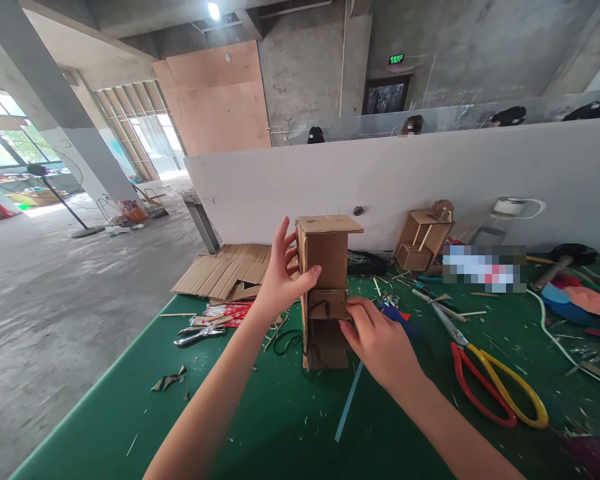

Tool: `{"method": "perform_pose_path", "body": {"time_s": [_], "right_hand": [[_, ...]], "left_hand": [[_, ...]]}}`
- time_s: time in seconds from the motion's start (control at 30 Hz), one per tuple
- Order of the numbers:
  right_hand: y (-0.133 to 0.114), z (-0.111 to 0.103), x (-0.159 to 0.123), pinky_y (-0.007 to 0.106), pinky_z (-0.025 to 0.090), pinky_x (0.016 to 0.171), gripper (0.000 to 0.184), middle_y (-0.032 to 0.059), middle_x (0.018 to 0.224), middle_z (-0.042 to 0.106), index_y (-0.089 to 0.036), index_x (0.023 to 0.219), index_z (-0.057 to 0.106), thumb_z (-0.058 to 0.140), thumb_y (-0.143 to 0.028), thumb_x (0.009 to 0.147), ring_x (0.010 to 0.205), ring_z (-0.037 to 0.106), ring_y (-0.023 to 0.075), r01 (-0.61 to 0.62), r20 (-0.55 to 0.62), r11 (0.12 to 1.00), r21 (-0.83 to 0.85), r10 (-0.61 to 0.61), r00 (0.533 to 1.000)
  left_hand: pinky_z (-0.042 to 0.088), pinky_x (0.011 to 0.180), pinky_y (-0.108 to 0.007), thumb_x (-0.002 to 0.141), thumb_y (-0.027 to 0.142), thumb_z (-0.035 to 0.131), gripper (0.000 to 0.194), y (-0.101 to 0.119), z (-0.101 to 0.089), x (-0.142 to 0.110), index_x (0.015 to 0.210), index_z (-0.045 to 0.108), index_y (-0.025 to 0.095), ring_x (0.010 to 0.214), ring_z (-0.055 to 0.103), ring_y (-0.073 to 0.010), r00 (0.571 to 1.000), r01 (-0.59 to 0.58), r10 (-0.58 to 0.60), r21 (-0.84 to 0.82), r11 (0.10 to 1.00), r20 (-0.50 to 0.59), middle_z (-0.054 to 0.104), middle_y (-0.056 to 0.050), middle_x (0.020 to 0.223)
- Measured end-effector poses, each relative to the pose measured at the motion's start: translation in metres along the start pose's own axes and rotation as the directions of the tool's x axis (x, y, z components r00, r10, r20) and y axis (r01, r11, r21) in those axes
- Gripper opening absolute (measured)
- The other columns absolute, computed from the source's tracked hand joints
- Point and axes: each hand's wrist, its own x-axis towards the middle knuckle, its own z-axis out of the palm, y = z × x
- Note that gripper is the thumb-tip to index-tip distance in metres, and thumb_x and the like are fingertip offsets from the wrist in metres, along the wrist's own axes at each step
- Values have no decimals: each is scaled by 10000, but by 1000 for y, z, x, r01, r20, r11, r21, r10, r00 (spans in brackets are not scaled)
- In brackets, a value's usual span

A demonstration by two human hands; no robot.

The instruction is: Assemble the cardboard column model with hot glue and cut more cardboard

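A tall cardboard model stands upright on the green table, with a flat overhanging top and a small cardboard box part across its middle. My left hand grips its upper left side, thumb at the front and fingers behind the edge. At the right end of the box part, my right hand is closed with thumb and fingertips on the cardboard; its other fingers are curled. A thin black cord lies beside the base on the left, and a dark cord also shows on the front of the box part.
Flat corrugated cardboard and pliers lie left. Large scissors with red and yellow handles lie right. A second cardboard model stands by the white partition. Sticks and scraps litter the table. People sit beyond the partition.
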Motion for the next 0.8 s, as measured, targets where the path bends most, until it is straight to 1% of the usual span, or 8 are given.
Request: {"method": "perform_pose_path", "body": {"time_s": [0.1,0.23,0.37,0.53,0.8], "right_hand": [[2,-4,8,234,456,494,38,82,940,692,-145,898,548,512,-148,886,746,689,161,0,-29,1000,-24,0,1000],[4,-10,20,248,459,502,26,72,935,693,-150,894,548,528,-158,878,732,682,161,0,-56,998,-59,-3,998],[7,-15,31,250,482,556,29,80,938,695,-152,898,548,526,-163,882,759,682,163,10,-109,998,-59,-16,994],[10,-20,41,245,462,533,39,84,961,698,-151,916,549,541,-161,879,779,685,165,4,-128,998,-56,-11,992],[12,-22,48,253,448,522,34,85,967,704,-156,912,548,535,-172,885,749,679,161,5,-153,996,-87,-18,988]], "left_hand": [[518,939,-480,758,375,729,942,-1,0,-1,1478,123,423,1197,517,-273,1000,-3,3,-15,1000,9,363,-96,1471],[491,976,-519,750,387,741,955,-2,-1,-2,1476,121,431,1251,478,-298,1000,12,-12,-19,1000,19,326,-99,1495],[471,997,-550,742,399,748,963,-1,-3,-3,1475,124,432,1287,448,-319,1000,8,-7,-19,1000,26,306,-104,1505],[463,1013,-563,741,393,749,966,-2,-3,-5,1477,125,433,1306,435,-330,999,9,-9,-24,1000,33,301,-105,1505],[445,1025,-568,731,403,756,970,-6,-3,-4,1477,137,425,1305,438,-330,999,-7,8,-36,999,31,315,-111,1497]]}}
